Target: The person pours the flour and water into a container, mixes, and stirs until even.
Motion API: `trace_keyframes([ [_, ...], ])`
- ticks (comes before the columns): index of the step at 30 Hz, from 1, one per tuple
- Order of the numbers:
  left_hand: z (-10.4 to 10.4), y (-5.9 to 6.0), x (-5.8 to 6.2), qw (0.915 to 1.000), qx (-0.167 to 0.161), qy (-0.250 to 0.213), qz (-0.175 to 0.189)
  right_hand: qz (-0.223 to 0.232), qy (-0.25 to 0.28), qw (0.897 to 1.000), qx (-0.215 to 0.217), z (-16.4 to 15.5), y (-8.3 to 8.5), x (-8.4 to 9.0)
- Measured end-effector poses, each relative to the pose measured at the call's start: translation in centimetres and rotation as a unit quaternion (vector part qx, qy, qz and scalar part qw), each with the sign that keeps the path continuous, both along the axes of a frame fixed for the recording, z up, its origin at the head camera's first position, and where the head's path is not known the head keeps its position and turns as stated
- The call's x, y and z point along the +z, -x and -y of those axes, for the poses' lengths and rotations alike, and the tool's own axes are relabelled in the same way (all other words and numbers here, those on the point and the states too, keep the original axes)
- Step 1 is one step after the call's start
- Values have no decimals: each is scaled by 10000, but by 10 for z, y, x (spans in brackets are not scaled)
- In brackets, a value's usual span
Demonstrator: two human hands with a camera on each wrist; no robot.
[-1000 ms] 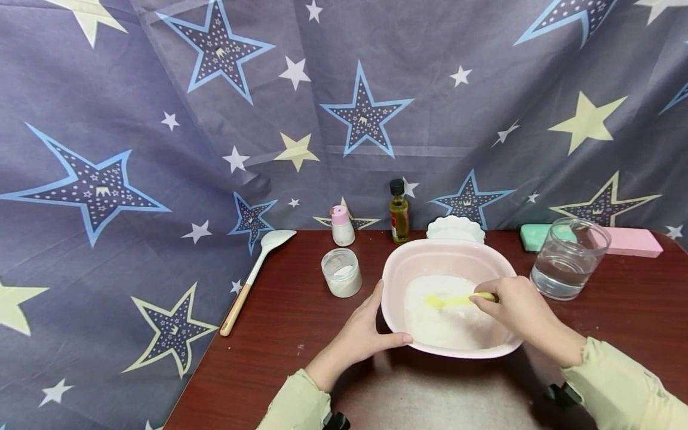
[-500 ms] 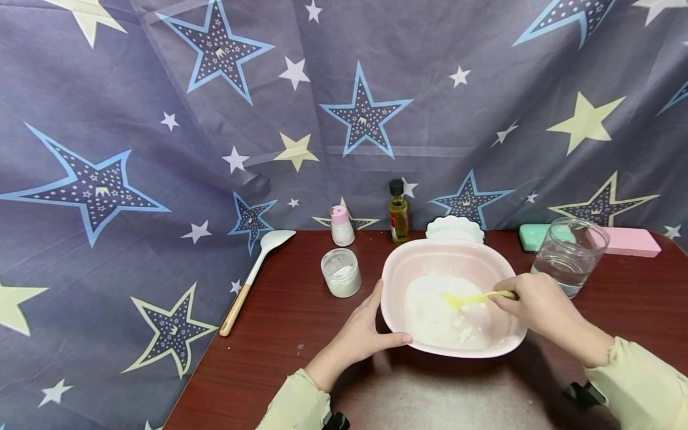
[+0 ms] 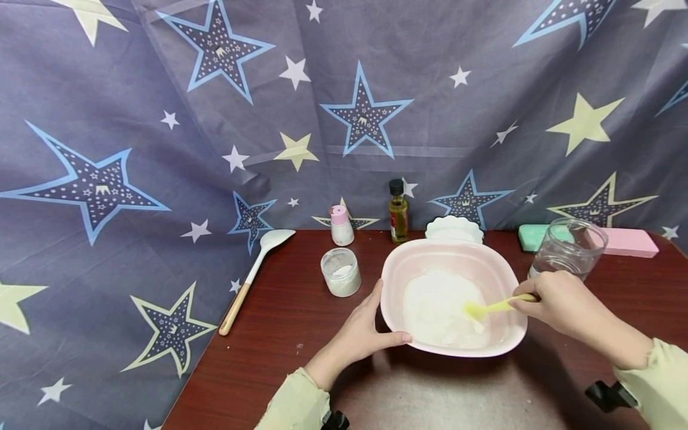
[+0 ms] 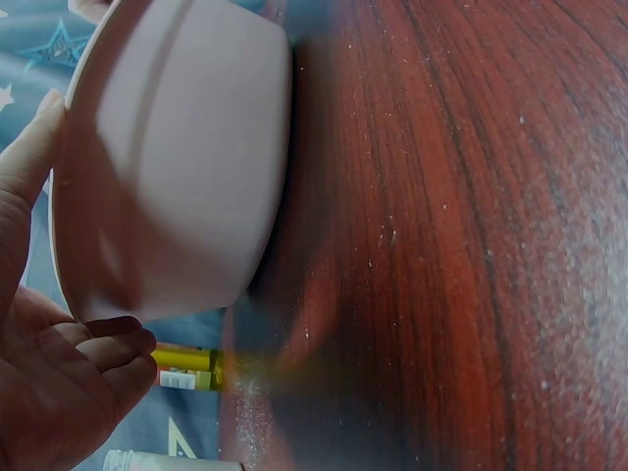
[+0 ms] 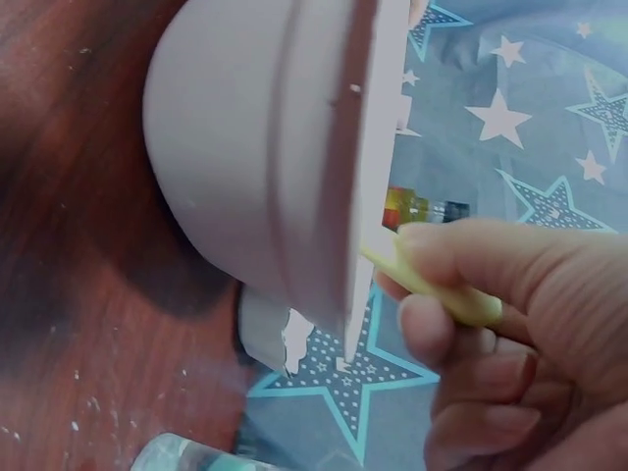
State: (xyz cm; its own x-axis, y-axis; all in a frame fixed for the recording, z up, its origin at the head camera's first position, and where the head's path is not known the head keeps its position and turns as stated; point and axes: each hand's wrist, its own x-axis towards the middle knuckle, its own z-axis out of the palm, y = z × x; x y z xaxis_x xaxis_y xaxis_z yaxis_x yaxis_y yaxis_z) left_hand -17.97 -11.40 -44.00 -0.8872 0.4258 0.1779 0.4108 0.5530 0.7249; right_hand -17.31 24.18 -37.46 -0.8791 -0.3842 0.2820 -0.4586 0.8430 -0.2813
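Plastic, by the look of it, made up the pink bowl (image 3: 500, 280), which sat on the dark red surface (image 3: 279, 334) near its front edge, with a mass of white flour or paste (image 3: 435, 307) lying in the bottom. Such a bowl would probably be light and fairly stiff, with smooth walls that could slide on the wood when the contents were pushed about, so it wanted steadying at the rim. The left hand (image 3: 361, 334) did just that: thumb over the near-left rim and fingers curled under the wall, gripping it. The left wrist view showed the thumb (image 4: 29, 157) flat against the rim's edge.

The right hand (image 3: 561, 298) pinched the handle of a small yellow spatula (image 3: 491, 307) between thumb and fingers, over the bowl's right rim, the blade down in the white mass at its right side. The spatula looked thin and likely flexible; a hold close to the blade would give more force against a sticky paste.

A glass of water (image 3: 570, 248) stood just behind the right hand, near enough to be knocked, and being glass it was the fragile thing there. A small jar of white powder (image 3: 341, 273) stood left of the bowl, with an oil bottle (image 3: 398, 212) behind.
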Motion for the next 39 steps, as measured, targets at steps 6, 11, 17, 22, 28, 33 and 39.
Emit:
trace_keyframes([
  [6,0,0,0,10000,-19,-35,-6,94,75,9997,231,-7,-2,4],
  [11,1,0,-2,10000,-11,-30,-40,277,84,9983,510,-10,-1,6],
  [17,1,1,-3,10000,-19,-9,-84,293,170,9943,1011,-9,-2,4],
  [22,1,1,-1,10000,-41,-47,-68,274,323,9903,1326,-2,1,0],
  [28,1,0,-1,10000,-41,-29,-86,876,430,9875,1241,11,3,-3],
  [33,0,-1,1,10000,-28,-35,-41,786,639,9868,1264,22,5,-10],
  [39,1,-1,1,10000,-2,-39,4,292,878,9874,1283,36,6,-20],
])
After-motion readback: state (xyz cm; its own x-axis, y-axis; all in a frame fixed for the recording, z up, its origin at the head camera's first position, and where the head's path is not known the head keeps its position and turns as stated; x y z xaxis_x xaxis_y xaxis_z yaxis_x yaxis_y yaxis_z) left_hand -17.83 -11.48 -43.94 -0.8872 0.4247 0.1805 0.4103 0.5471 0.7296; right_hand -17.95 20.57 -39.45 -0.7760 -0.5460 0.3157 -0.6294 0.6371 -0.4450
